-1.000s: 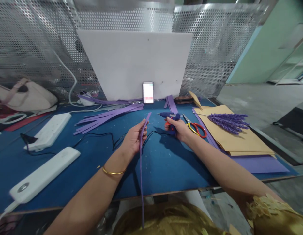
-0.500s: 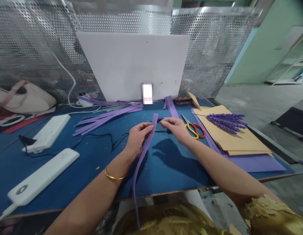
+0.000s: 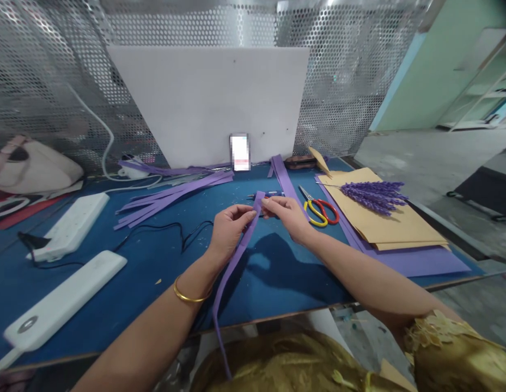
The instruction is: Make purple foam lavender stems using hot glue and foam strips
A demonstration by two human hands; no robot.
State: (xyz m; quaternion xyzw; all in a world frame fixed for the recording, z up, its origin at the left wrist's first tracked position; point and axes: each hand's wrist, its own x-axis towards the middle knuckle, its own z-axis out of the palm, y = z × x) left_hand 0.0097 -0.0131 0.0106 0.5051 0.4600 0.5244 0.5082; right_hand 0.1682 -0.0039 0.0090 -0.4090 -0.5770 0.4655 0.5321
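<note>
A long purple paper strip (image 3: 245,239) is pinched near its upper end by my left hand (image 3: 232,226), thumb on top. The strip hangs down past the table's front edge to my lap. My right hand (image 3: 283,212) is closed in a pinch at the strip's upper right edge, its fingertips touching it. Just behind the fingertips lies a blue pen-shaped tool (image 3: 273,194) with a metal tip, partly hidden by the strip. Scissors (image 3: 318,209) with red and yellow handles lie open to the right of my right hand.
Several purple strips (image 3: 171,198) lie at the back left. Brown paper sheets (image 3: 383,231) carry a purple flower bunch (image 3: 373,196) on the right. A power strip (image 3: 73,226) and a white oblong device (image 3: 65,302) sit left. A phone (image 3: 240,152) leans against the white board (image 3: 212,98).
My right hand has moved left and its fingertips now meet the strip's upper edge. My left hand keeps its pinch. The whole view has shifted slightly.
</note>
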